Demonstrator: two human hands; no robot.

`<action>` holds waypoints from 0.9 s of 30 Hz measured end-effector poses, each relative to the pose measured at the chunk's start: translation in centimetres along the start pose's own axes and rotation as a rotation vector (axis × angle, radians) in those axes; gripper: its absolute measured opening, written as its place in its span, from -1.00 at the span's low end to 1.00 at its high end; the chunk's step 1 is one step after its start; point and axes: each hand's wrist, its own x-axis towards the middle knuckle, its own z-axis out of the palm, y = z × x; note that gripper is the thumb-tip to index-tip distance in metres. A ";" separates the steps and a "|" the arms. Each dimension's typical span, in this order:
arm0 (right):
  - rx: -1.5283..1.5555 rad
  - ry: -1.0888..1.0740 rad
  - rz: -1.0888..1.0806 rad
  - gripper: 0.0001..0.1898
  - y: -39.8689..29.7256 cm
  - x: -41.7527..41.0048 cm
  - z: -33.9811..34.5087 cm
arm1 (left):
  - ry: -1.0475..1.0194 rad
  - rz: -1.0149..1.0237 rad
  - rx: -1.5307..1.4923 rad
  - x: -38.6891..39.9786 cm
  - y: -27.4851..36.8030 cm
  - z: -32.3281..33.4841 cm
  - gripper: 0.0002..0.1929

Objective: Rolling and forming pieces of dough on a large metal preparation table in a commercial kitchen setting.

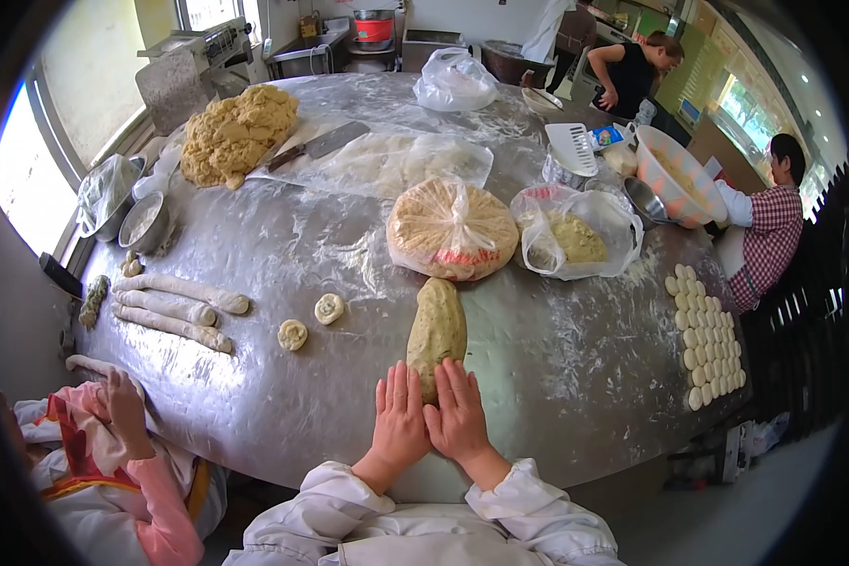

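A long, greenish-yellow lump of dough [436, 325] with dark flecks lies lengthwise before me on the floured metal table [354, 396]. My left hand [400, 417] rests palm down at the near left end of this lump, fingers stretched out. Beside it, my right hand [460, 417] lies flat on the near right part, its thumb close to the left hand. Neither hand is closed around the dough. The lump's far end reaches a knotted clear bag [453, 228] full of tan, crumbly-looking filling. To the right sits an opened plastic bag [576, 233] with greenish dough inside.
Two small filled rounds [310, 322] and three dough ropes [173, 311] lie left. A co-worker's hand [122, 414] is at lower left. Rows of small dough pieces [704, 339] line the right edge. Farther back are a large dough mound [237, 134], a cleaver [325, 143] and a basin [676, 177].
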 end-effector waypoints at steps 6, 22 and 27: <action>-0.019 -0.001 -0.009 -0.32 -0.2 0.1 -0.1 | -0.014 0.018 0.002 -0.3 -0.2 0.2 -0.24; 0.042 0.126 0.139 -0.27 0.7 -0.2 0.5 | 0.130 0.010 -0.052 -0.3 0.4 0.4 -0.24; 0.097 -0.002 0.176 -0.24 0.9 0.7 -0.2 | 0.033 0.065 -0.002 0.2 -0.3 1.1 -0.13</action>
